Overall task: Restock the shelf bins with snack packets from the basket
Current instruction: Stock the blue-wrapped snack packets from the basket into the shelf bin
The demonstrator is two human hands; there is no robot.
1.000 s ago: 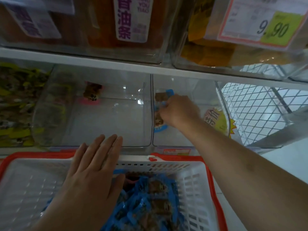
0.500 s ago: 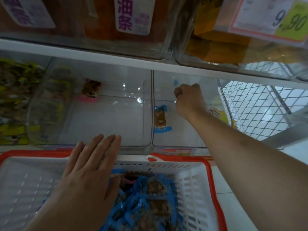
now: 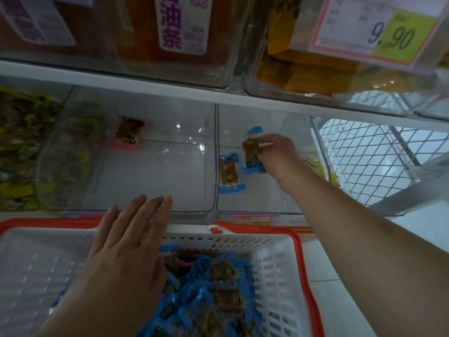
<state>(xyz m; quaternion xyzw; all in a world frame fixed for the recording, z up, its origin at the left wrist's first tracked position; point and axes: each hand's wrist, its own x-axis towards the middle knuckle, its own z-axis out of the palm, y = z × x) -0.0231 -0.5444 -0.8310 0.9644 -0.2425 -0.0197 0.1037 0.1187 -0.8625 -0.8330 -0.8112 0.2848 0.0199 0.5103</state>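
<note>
Our right hand [image 3: 277, 158] pinches a blue packet [image 3: 251, 152] low in the bin [image 3: 286, 205] to place it; left hand [image 3: 126, 242], fingers flat, steadies the basket [image 3: 295, 242].

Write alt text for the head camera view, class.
A right hand holds a blue snack packet inside a clear shelf bin, beside another blue packet lying there. The left hand rests flat over a white basket of blue packets.

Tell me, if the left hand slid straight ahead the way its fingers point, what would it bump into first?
Most likely the front wall of the clear bin holding one pink packet. The left hand lies flat over the basket rim, fingers aimed at that bin; depth is hard to judge.
</note>
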